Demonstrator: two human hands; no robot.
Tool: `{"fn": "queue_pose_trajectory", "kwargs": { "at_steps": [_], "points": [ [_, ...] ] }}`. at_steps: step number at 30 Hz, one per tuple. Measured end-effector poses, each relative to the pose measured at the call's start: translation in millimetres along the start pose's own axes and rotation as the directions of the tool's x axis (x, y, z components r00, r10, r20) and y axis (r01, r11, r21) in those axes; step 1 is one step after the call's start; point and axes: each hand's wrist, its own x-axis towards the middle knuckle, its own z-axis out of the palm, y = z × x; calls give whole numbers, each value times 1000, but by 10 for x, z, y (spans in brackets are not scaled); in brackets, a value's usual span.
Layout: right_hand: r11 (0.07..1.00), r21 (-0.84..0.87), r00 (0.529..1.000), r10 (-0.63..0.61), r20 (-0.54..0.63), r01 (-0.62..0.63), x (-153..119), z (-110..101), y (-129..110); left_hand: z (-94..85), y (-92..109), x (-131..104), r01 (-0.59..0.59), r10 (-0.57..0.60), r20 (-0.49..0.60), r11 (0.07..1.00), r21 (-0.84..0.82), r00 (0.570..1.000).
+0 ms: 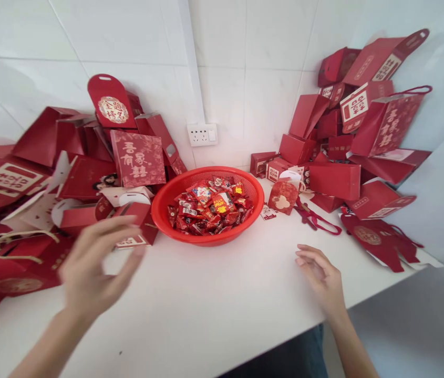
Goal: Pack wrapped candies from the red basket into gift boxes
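My left hand [97, 265] is raised at the left, fingers apart with nothing between them, in front of a pile of red gift boxes [137, 157]. Over the right part of the white table [206, 294], my right hand [322, 278] has loosely curled fingers, thumb and fingertips a little apart, and holds nothing visible. Between and beyond the hands is a round red plastic basket [209, 242], filled with small red-wrapped candies [209, 207].
Another pile of red boxes [334, 178] leans by the right wall. A dark red ribbon handle [324, 226] and a small printed tag [268, 212] lie right of the basket. Behind it, a socket [202, 135] is on the tiled wall.
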Motion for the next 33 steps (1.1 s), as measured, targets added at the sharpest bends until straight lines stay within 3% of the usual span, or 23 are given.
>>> {"fn": "queue_pose_trajectory", "kwargs": {
  "at_steps": [2,4,8,11,16,20,22,24,26,29,33],
  "points": [
    [1000,-3,1000,9,3,-9,2,-4,6,238,108,41,-112,124,101,986,-123,987],
    [1000,-6,1000,20,1,-20,5,-6,6,446,279,-8,-150,182,165,971,-185,969],
    [999,-10,999,45,3,-45,12,3,-12,748,622,-317,-212,267,143,925,-314,953],
    [996,-4,996,89,18,-89,33,8,-43,870,781,-569,-248,369,171,839,-485,913],
    [991,22,991,135,-3,-135,268,-96,-184,932,853,-710,-135,418,320,760,-635,850],
    [999,-39,993,-18,-119,14,888,-226,-396,932,847,-705,-24,365,394,758,-652,844],
    [985,-140,987,-120,-103,105,1375,-218,-508,935,854,-715,-9,365,405,752,-659,838],
    [938,-306,984,-178,-10,166,1927,-120,-604,943,866,-730,-2,367,414,750,-662,833],
    [764,-622,984,-102,147,172,2459,60,-672,954,879,-744,10,369,430,749,-662,824],
    [656,-741,975,38,220,142,3039,388,-717,981,894,-772,35,350,454,760,-649,819],
    [514,-849,966,135,222,123,3299,725,-678,1069,886,-850,54,292,439,780,-624,850]
  ]
}}
